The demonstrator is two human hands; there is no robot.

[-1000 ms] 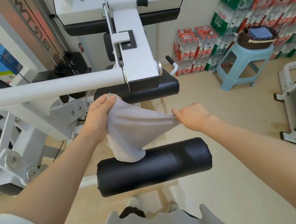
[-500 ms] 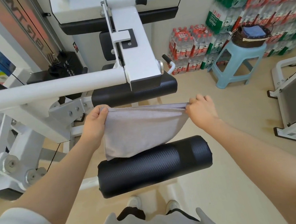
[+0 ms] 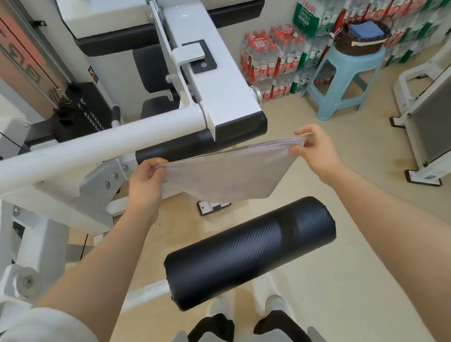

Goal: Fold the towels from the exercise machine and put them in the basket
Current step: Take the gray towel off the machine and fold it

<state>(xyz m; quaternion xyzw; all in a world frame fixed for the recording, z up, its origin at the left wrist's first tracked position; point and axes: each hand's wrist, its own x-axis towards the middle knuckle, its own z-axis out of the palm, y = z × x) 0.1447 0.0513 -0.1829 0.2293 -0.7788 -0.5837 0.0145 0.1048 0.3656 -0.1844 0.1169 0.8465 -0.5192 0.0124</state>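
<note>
The towel (image 3: 230, 176) has lifted clear of the pad (image 3: 250, 250); left hand (image 3: 145, 183) and right hand (image 3: 315, 149) pinch its top corners (long axis runs hand to hand), cloth hanging below both

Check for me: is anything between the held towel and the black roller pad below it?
Nothing in the head view: the grey towel hangs clear above the roller pad, only bare floor and a machine foot plate behind.

Single head-worn wide-angle view: looks forward and steeply down, close above left hand (image 3: 144, 185) and right hand (image 3: 317, 152); floor and shoes below them.
</note>
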